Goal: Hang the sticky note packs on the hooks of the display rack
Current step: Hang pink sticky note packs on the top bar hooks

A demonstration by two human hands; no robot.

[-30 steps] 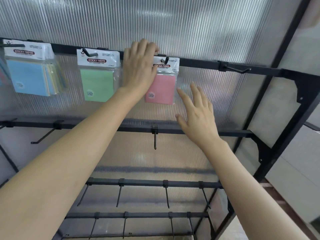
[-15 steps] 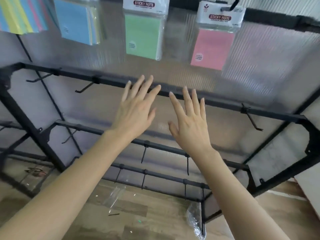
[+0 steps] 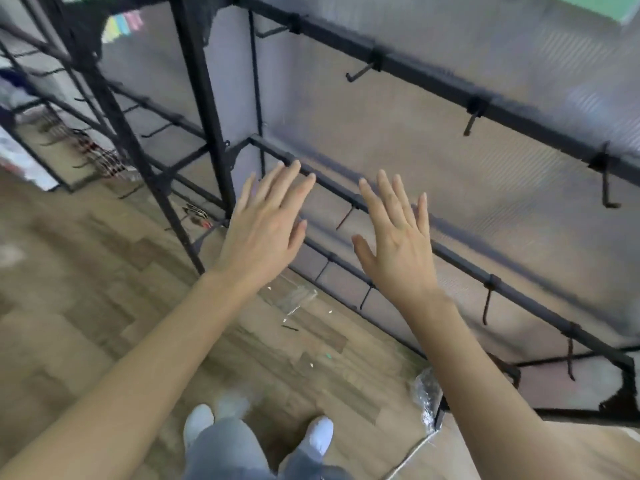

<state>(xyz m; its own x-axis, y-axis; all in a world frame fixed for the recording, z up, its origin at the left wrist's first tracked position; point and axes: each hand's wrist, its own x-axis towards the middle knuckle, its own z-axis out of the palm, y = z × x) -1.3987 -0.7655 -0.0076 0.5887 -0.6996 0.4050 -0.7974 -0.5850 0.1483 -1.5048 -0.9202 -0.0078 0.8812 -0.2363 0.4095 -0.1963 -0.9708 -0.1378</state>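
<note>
While the view tips down along the rack (image 3: 201, 98), both hands are raised in front of it, backs toward the camera, and neither holds anything. The left hand (image 3: 263, 233) has its fingers (image 3: 277, 188) straight and slightly spread. Their tips lie over a lower bar (image 3: 332, 189) of the rack, and whether they touch it cannot be told. The right hand (image 3: 398, 251) is just beside the left and apart from it. Its fingers (image 3: 388, 195) are likewise straight and fanned a little, the thumb out to the left, and it crosses the same bar in the picture.

Of the packs little shows. A green corner (image 3: 621, 8) sits at the top right edge, high above the hands. A blurred strip of pastel colours (image 3: 123, 24) sits at the top left, behind the black frame; it is too blurred to make out what it is.

Black hooks (image 3: 360, 72) stick out from the upper bar (image 3: 422, 76), and more hang from the bars below, near the right wrist. A translucent ribbed panel (image 3: 450, 168) backs the bars.

Below lies a wood-plank floor (image 3: 86, 271). A piece of clear wrap (image 3: 294, 299) lies on it beneath the left hand. Crumpled plastic (image 3: 427, 393) sits at the foot of the rack, beside the right forearm. White shoes (image 3: 197, 422) and grey trouser legs show at the bottom edge.
</note>
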